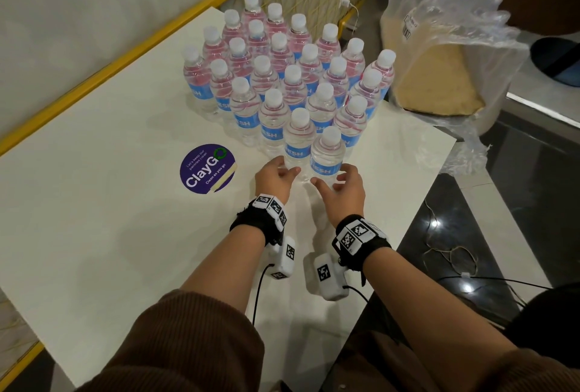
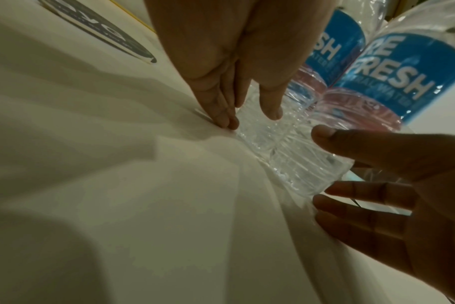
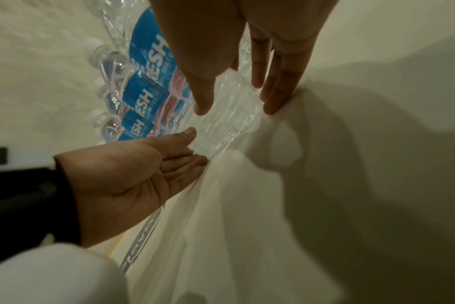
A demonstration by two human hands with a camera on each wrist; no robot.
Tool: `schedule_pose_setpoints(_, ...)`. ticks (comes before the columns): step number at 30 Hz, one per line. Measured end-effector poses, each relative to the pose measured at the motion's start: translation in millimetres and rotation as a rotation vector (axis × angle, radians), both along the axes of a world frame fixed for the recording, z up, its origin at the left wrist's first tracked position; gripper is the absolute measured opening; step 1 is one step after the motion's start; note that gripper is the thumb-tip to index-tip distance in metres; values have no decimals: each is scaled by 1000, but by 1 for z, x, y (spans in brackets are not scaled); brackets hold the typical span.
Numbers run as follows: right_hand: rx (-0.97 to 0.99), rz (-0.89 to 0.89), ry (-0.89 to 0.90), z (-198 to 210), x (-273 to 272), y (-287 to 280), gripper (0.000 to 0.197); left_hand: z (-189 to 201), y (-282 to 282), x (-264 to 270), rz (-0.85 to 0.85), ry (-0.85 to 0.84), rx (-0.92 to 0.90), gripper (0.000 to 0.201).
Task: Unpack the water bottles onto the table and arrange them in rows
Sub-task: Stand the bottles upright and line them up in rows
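You look nearly done: the water bottles (image 1: pixel 284 77) stand upright in tight diagonal rows at the far end of the table (image 1: pixel 94 209), and the plastic wrap (image 1: pixel 452 18) beside it shows no bottles that I can make out. Your left hand (image 1: pixel 276 176) and right hand (image 1: pixel 343 186) are both relaxed and gripping nothing, fingers at the bases of the two nearest bottles (image 1: pixel 326 151). Wide bare tabletop lies on your left, but the right-hand bottles stand near the edge, so nudge leftward.
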State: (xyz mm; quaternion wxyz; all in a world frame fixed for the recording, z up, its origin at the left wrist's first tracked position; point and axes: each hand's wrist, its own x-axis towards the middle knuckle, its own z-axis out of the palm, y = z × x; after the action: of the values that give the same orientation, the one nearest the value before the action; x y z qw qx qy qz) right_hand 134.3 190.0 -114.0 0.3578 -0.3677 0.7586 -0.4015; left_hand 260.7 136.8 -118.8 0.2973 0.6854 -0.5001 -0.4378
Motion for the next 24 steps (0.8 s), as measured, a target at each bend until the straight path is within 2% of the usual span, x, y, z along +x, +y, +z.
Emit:
schedule_pose_setpoints(5,9,6,-12,1,1,1,66,1,-1,-3,-7,-12,-26,54)
schedule_pose_setpoints(24,20,16,-55,4,-5,-7,61,12,6,-9,58,-42,26,49)
